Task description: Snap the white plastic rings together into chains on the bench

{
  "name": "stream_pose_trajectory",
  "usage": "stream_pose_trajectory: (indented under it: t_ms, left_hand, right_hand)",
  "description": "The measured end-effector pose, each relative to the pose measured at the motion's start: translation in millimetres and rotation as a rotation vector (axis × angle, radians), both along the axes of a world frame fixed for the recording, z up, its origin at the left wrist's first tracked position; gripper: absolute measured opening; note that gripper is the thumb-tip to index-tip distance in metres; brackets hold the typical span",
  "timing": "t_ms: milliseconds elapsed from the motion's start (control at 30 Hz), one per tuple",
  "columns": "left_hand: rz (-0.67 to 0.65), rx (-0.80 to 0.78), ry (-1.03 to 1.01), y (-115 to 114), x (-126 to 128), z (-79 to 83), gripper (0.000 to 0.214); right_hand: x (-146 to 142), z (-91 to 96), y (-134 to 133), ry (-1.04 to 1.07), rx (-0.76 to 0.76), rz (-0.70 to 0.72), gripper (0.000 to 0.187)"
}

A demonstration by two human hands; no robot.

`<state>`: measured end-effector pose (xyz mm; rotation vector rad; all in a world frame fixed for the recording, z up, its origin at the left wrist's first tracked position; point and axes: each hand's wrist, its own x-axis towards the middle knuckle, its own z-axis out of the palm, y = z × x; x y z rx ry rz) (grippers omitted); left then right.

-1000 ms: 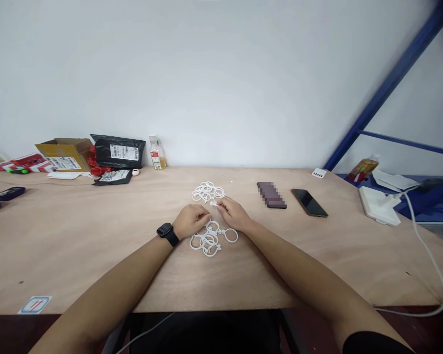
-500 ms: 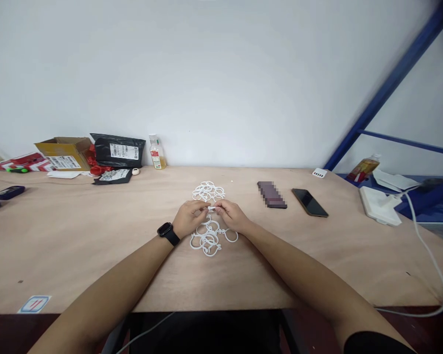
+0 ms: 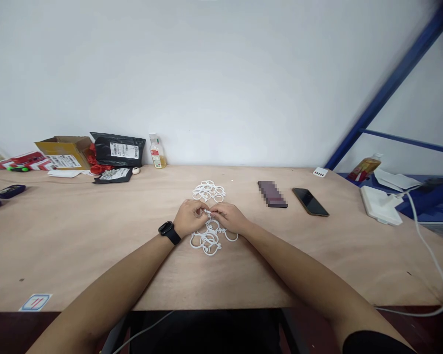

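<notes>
My left hand (image 3: pixel 190 218), with a black watch on the wrist, and my right hand (image 3: pixel 229 217) meet at the middle of the wooden table (image 3: pixel 96 246). Both are closed, pinching a small white plastic ring (image 3: pixel 207 212) between their fingertips. Just below the hands lies a linked cluster of white rings (image 3: pixel 209 238). A second pile of loose white rings (image 3: pixel 208 191) sits on the table just beyond the hands.
A dark phone (image 3: pixel 310 202) and a purple case (image 3: pixel 272 193) lie to the right. A cardboard box (image 3: pixel 64 152), black parcel bag (image 3: pixel 118 149) and small bottle (image 3: pixel 157 152) stand at the back left. A white cable (image 3: pixel 430 255) and white device (image 3: pixel 378 204) are far right.
My right hand came away from the far pile with a ring and my left hand rose to meet it; both now pinch the ring together above the near cluster.
</notes>
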<state>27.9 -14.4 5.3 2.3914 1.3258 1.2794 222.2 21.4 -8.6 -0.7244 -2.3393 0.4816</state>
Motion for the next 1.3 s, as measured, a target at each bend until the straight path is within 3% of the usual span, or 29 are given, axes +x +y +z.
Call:
stream_pose_trajectory:
  t_ms: [200, 400, 567, 733, 833, 933, 1067, 1167, 1300]
  left_hand:
    - [-0.052, -0.007, 0.023, 0.5, 0.0, 1.4, 0.013]
    - [-0.126, -0.007, 0.111, 1.2, -3.1, 0.8, 0.029]
    - [-0.113, -0.154, 0.181, 1.9, -3.5, -0.4, 0.030]
    - [-0.085, -0.195, 0.155, 3.3, -4.7, -1.2, 0.022]
    - [-0.044, -0.189, 0.102, 5.4, -5.4, -5.1, 0.018]
    - [0.003, -0.154, 0.014, 8.4, -6.6, -10.3, 0.028]
    - [-0.095, -0.124, -0.046, 9.9, -9.3, -12.4, 0.031]
    - [-0.166, -0.102, -0.073, 8.3, -9.3, -10.1, 0.017]
    - [-0.128, -0.107, -0.071, 5.6, -5.6, -8.6, 0.016]
  right_hand:
    - [2.1, 0.4, 3.2, -0.014, 0.047, -0.015, 0.021]
    - [12.3, -1.4, 17.4, -0.135, 0.092, -0.238, 0.025]
    - [15.9, -5.2, 19.8, -0.323, 0.085, -0.324, 0.038]
    - [14.9, -6.5, 20.6, -0.344, 0.052, -0.366, 0.024]
    - [14.7, -4.2, 20.1, -0.258, 0.046, -0.312, 0.014]
    - [13.1, -0.3, 15.8, -0.068, 0.049, -0.152, 0.015]
    - [8.9, 3.3, 6.8, 0.062, 0.021, 0.001, 0.017]
    - [7.0, 3.1, 3.0, 0.073, -0.006, 0.016, 0.020]
    - [8.6, 0.1, 6.2, 0.058, -0.003, -0.052, 0.026]
